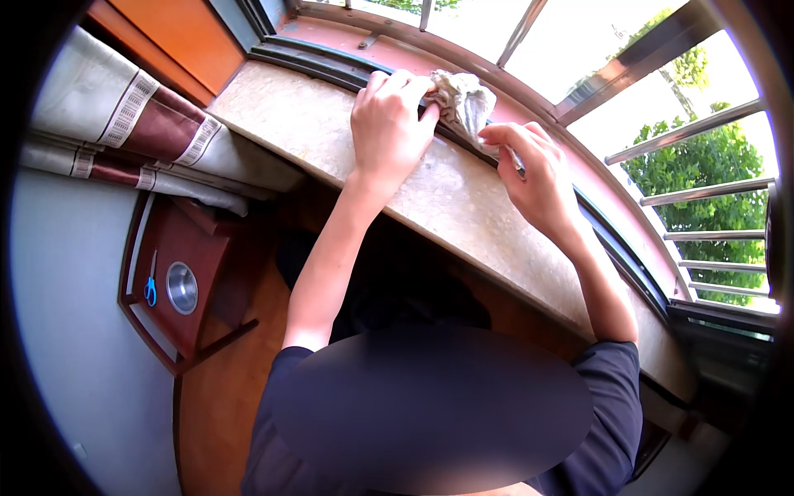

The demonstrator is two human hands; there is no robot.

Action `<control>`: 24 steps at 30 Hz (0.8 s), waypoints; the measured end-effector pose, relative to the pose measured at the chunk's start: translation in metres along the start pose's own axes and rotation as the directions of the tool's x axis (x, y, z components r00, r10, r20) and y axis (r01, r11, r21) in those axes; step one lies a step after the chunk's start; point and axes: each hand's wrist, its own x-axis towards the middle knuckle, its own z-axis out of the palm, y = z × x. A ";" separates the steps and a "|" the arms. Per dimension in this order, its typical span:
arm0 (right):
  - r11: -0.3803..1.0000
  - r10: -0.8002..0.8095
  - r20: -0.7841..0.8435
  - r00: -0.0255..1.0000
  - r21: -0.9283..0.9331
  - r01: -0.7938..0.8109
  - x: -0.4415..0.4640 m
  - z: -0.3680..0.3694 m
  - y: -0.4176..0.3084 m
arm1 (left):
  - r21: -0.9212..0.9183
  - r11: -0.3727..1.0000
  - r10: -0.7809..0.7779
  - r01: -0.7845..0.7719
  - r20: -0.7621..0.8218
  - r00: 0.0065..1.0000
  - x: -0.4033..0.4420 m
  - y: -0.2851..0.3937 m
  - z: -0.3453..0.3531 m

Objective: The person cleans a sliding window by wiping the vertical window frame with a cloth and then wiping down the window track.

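A crumpled whitish cloth [465,101] is bunched up over the dark window track [331,76] at the outer edge of the stone sill. My left hand [390,120] is closed on the cloth's left side, its fingertips bent over the track and partly hidden. On the cloth's lower right end, my right hand [536,172] pinches with thumb and fingers. Both forearms reach across the speckled beige windowsill [463,202].
Metal window bars [703,197] stand beyond the sill, with trees outside. At left hangs a patterned curtain [157,116]. Below it a dark red wooden stand [207,273] holds a metal bowl [182,288] and blue-handled scissors [151,289].
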 end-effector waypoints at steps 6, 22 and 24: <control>0.941 0.015 -0.193 0.981 -0.329 -0.079 0.010 -0.002 -0.004 | -0.080 0.997 0.023 -0.025 -0.022 0.999 -0.006 0.016 -0.007; 0.885 0.448 -0.133 0.884 0.205 -0.418 0.018 -0.028 0.041 | -0.304 0.946 -0.094 0.110 0.066 0.993 -0.003 0.009 -0.018; 0.875 0.441 -0.103 0.891 0.270 -0.402 0.016 -0.029 0.052 | -0.312 0.936 -0.124 0.166 0.150 0.981 -0.001 0.012 -0.016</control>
